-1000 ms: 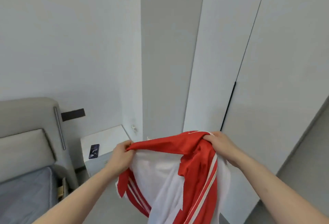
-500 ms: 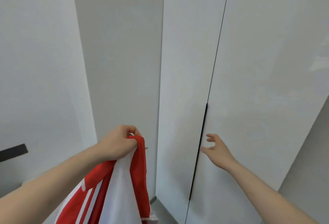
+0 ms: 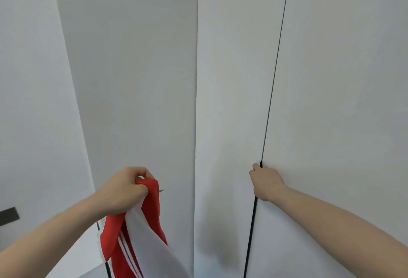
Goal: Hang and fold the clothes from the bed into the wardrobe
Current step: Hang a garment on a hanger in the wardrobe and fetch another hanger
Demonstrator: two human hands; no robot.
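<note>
A red and white garment (image 3: pixel 141 240) with white stripes hangs from my left hand (image 3: pixel 123 189), which grips its top edge at lower centre-left. The white wardrobe (image 3: pixel 231 101) stands right in front of me with both doors closed. My right hand (image 3: pixel 265 181) is at the dark gap between the two doors, with its fingers curled into the recessed edge of the right-hand door (image 3: pixel 342 101). The bed is out of view.
A plain white wall (image 3: pixel 33 101) fills the left side, with a dark switch plate (image 3: pixel 8 216) at the left edge. A grey recessed wall (image 3: pixel 132 79) lies between that wall and the wardrobe's side.
My right hand let go of the garment, moved to the door gap and hooked its fingers in. The garment now hangs from my left hand alone. The view turned up and towards the wardrobe.
</note>
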